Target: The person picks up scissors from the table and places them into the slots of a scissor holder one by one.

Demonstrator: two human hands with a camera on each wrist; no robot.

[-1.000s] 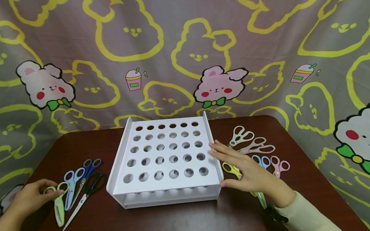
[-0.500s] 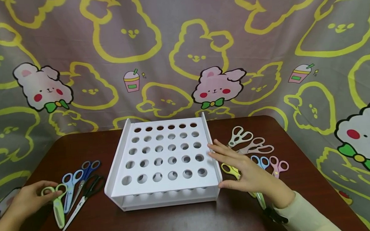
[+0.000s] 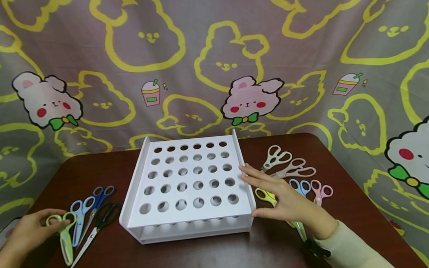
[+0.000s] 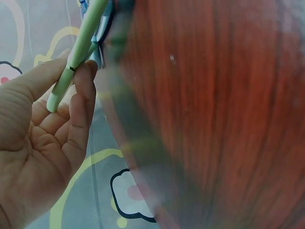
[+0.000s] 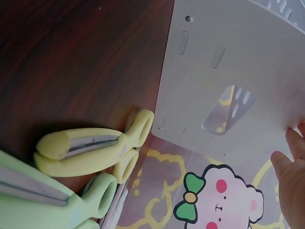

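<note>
At the left of the head view, my left hand (image 3: 28,232) pinches a handle of light green scissors (image 3: 66,245) between thumb and fingers. The left wrist view shows the green handle (image 4: 82,50) between thumb and fingertips, the other fingers bent below it. A white rack (image 3: 189,216) with rows of round holes stands mid-table. Against its right side rests my right hand (image 3: 289,198), fingers extended and spread, thumb lower near the front corner. Partly hidden behind this hand lie yellow scissors (image 3: 266,196). The right wrist view shows fingertips at the rack's side panel (image 5: 190,95).
Beside the green scissors lie light blue scissors (image 3: 80,217), dark blue scissors (image 3: 99,199) and black-handled scissors (image 3: 103,218). Right of the rack are white scissors (image 3: 272,160), beige scissors (image 3: 297,168), blue scissors (image 3: 301,187) and pink scissors (image 3: 320,191). A patterned curtain (image 3: 193,32) surrounds the table.
The head view has shifted slightly, so everything sits a little further left in it. Both hands keep their places at the green scissors and the rack.
</note>
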